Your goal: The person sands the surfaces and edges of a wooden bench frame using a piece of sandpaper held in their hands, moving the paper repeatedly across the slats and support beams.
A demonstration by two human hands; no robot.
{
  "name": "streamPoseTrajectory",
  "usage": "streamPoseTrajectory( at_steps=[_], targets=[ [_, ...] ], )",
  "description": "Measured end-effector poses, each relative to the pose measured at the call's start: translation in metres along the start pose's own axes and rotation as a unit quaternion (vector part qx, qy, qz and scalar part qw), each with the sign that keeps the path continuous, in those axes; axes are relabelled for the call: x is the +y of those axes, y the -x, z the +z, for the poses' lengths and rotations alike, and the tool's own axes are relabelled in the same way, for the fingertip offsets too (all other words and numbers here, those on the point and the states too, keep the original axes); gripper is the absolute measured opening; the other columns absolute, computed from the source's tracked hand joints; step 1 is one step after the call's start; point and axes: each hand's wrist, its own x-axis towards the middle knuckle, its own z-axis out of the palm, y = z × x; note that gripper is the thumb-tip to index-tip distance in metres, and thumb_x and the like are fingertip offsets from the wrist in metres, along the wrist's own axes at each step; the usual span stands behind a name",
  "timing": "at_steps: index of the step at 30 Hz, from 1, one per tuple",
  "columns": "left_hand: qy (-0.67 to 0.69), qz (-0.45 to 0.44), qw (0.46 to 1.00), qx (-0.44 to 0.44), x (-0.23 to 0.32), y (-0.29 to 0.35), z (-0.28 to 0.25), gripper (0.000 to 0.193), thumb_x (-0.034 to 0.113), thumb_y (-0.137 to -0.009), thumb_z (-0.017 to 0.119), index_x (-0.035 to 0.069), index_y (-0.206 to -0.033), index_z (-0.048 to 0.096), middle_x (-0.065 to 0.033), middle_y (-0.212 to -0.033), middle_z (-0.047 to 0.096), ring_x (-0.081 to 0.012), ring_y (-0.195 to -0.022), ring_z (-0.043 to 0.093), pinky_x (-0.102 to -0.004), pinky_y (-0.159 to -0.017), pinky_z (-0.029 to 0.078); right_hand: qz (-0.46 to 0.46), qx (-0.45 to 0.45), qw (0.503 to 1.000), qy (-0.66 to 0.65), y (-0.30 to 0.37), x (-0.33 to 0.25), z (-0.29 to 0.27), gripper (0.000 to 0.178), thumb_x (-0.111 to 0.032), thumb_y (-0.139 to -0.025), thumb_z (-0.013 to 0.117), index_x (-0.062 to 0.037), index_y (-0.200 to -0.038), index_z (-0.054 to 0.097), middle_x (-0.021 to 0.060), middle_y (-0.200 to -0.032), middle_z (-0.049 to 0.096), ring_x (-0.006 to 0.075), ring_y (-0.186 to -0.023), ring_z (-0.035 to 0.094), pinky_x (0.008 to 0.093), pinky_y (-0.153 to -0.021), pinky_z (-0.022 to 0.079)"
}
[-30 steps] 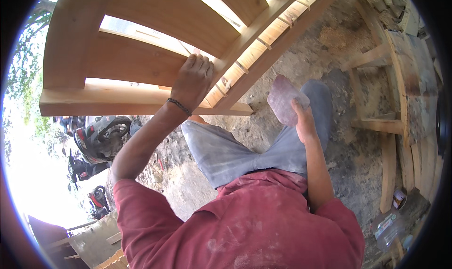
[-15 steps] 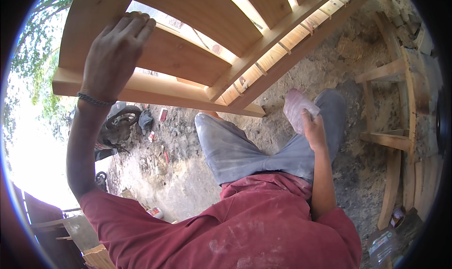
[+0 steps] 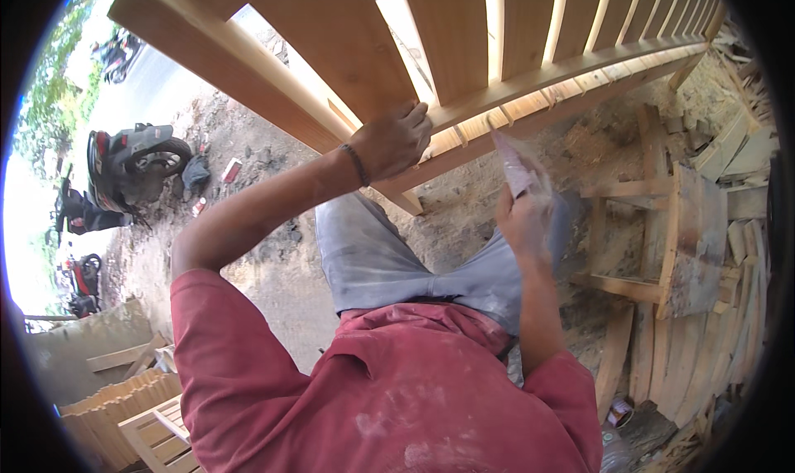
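Observation:
A long slatted wooden frame [image 3: 464, 34], shaped like a bench, stretches across the top of the view, with wide slats joined to a lower rail. My left hand [image 3: 393, 144] rests at that rail near the frame's left end, its fingers curled over the wood beside a slat's foot. In my right hand [image 3: 522, 220] is a folded pinkish sheet of sandpaper [image 3: 515, 165], held up in front of my right knee, just short of the frame's lower beam. Motion smears the sheet's right side.
Right of me stands a rough wooden stool or trestle [image 3: 691, 241], with long boards [image 3: 687, 357] stacked beside it. Parked motorbikes [image 3: 137, 163] are at the left. Slatted wooden pieces [image 3: 153, 436] lie at lower left. Small litter is scattered over the dirt ground [image 3: 273, 283].
My left hand has moved from the upper left of the frame down and right to the lower rail. The sandpaper has turned in my right hand. The view has swung, showing more slats.

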Motion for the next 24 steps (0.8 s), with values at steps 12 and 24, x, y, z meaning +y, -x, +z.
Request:
streamPoseTrajectory(
  at_steps=[12, 24],
  targets=[
    [0.074, -0.270, 0.736, 0.616, -0.059, 0.089, -0.065, 0.056, 0.018, -0.091, 0.068, 0.002, -0.138, 0.040, -0.0156, -0.123, 0.051, -0.0292, -0.118, 0.054, -0.0434, -0.101, 0.049, -0.031, -0.140, 0.980, 0.139, -0.058, -0.055, 0.085, 0.064, -0.011, -0.078, 0.069, -0.0071, -0.139, 0.053, 0.0067, -0.131, 0.064, 0.0297, -0.114, 0.059, 0.0442, -0.097, 0.047],
    [0.462, -0.402, 0.524, 0.592, -0.047, 0.057, -0.045, 0.063, 0.050, -0.089, 0.069, -0.006, -0.116, 0.060, -0.0187, -0.106, 0.070, -0.0245, -0.088, 0.071, -0.0369, -0.078, 0.057, -0.035, -0.282, 0.948, 0.142, -0.110, -0.059, 0.059, 0.029, -0.008, -0.087, 0.057, -0.0057, -0.116, 0.055, 0.0078, -0.115, 0.071, 0.0304, -0.093, 0.063, 0.0455, -0.078, 0.048]
  ],
)
